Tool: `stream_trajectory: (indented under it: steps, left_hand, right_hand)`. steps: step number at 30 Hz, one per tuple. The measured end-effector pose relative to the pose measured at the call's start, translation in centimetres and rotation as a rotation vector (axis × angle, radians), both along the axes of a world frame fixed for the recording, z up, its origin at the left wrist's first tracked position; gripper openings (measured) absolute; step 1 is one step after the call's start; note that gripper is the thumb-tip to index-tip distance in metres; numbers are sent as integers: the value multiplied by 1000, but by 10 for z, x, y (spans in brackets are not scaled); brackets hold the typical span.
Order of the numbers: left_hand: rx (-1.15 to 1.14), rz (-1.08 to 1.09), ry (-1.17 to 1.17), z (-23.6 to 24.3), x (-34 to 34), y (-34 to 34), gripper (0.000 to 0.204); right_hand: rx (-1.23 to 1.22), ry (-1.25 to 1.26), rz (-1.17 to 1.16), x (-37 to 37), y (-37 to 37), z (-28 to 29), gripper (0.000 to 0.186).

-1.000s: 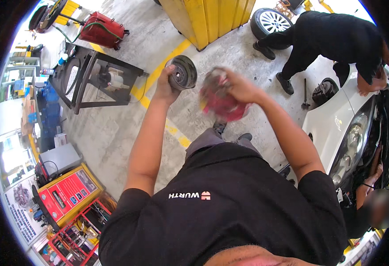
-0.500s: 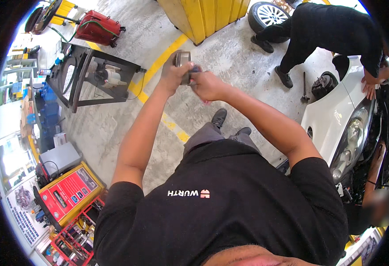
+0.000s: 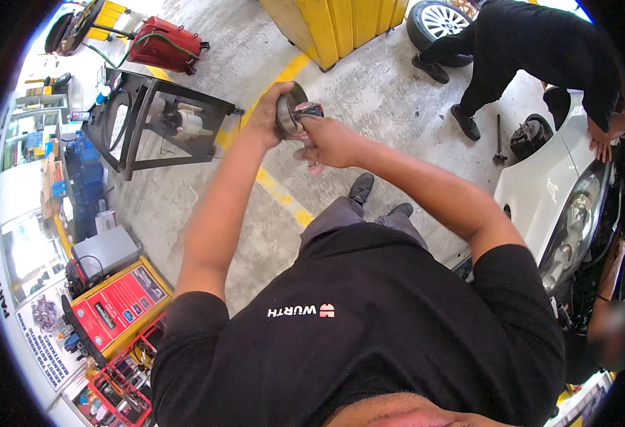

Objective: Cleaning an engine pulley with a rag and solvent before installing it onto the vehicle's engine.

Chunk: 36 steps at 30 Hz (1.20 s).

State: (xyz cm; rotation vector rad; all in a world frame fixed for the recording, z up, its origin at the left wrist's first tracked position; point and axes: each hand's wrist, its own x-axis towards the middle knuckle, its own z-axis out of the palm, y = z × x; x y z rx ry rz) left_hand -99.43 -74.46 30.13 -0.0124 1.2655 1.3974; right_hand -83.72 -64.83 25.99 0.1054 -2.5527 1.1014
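Observation:
My left hand (image 3: 262,119) grips a round, hollow metal part (image 3: 285,107) by its outer wall, tipped on its side with the open face toward the right. My right hand (image 3: 330,141) is closed on a crumpled, stained red-pink rag (image 3: 312,109), pressed against the inside of that part. Some of the rag is hidden by my fingers. Both hands are up in front of my body, over the concrete floor, with my shoes (image 3: 361,188) below.
A black wheeled frame (image 3: 149,128) stands left, a red wheeled machine (image 3: 170,46) behind it. A yellow cabinet (image 3: 334,32) is ahead. Right are a wheel (image 3: 437,28), a co-worker (image 3: 533,60) bending over a white car (image 3: 540,192), and another person's arm (image 3: 607,313).
My right hand has moved left with the rag to meet the metal part, which has turned from face-up onto its side. The bending co-worker has shifted only slightly.

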Motion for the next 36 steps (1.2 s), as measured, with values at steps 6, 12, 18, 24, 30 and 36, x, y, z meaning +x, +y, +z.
stream_trajectory:
  steps: [6, 12, 18, 24, 30, 36]
  left_hand:
    - [-63, -80, 45, -16, 7, -29, 49]
    - [396, 51, 434, -32, 27, -10, 85]
    - [238, 190, -121, -7, 16, -5, 41]
    - [-20, -331, -53, 13, 9, -8, 38]
    - [-180, -428, 290, 19, 5, -3, 44]
    - [-64, -168, 585, -28, -36, -22, 66]
  right_hand:
    - [-696, -418, -179, -10, 18, 14, 30]
    - [-1157, -426, -181, -23, 16, 37, 28]
    - [-1073, -405, -119, -2, -1, 38, 32]
    - [350, -364, 284, 16, 23, 24, 32]
    - [504, -352, -51, 13, -14, 17, 28]
    - [-772, -615, -122, 9, -10, -14, 43]
